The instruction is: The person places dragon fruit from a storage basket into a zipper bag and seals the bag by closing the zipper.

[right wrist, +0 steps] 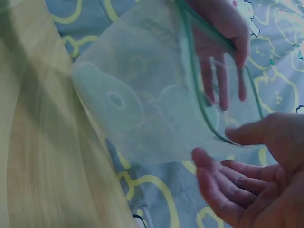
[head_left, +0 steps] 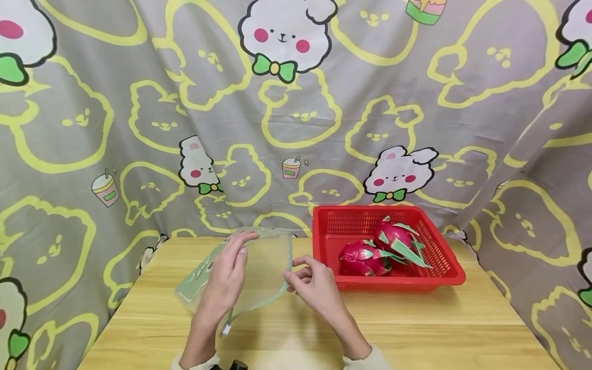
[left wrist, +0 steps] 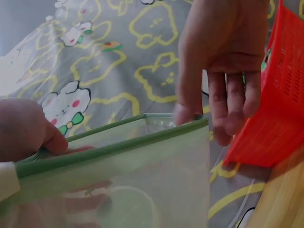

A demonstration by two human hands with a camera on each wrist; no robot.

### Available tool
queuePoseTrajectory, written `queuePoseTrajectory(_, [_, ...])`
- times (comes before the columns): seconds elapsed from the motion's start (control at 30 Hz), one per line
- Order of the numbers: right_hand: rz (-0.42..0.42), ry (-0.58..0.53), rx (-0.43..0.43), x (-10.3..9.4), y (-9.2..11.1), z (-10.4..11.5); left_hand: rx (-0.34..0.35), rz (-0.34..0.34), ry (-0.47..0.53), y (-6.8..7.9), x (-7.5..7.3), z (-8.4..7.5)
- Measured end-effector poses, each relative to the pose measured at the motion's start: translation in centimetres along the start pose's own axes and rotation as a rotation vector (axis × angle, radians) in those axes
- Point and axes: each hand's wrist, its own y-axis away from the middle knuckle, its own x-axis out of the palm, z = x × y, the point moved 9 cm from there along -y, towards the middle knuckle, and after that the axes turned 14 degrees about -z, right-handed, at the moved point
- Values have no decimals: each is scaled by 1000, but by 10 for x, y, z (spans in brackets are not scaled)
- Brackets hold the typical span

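1. Closest to the person: two cream sleeves, plus a little black thing at the bottom edge. No clue what it is.

2. Left hand: pretty much open, fingers roughly straight, reaching into the mouth of a see-through, green-rimmed plastic zip bag. Doesn't look clamped on anything, more like propping it wide. The small white zip slider hangs by that wrist.

3. Right hand: half open, fingers loosely bent, thumb against the bag's rim. The fingers sit apart from the thumb outside, so I wouldn't call it a real grip.

4. The bag itself is between the hands, over the pale wood-grain table, left of the basket. Can't tell how much of it rests on the wood.

5. Progress, my read: opening the bag is basically done. I see no fruit in it, and the zip isn't closed.

6. Past the right hand, a red rectangular plastic basket holds two pink-red dragon fruits with green scales, lying together, neither being touched.

7. Way back: a grey cartoon-print curtain.
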Motion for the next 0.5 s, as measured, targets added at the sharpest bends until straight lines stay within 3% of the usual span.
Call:
queuePoseTrajectory(0.23, [-144,-136,22,-11,-3,1,10,103,-69,5,13,-3])
queuePoseTrajectory(0.5, [-219,-196,27,-19,-5,-1,-5,236,-178,17,17,2])
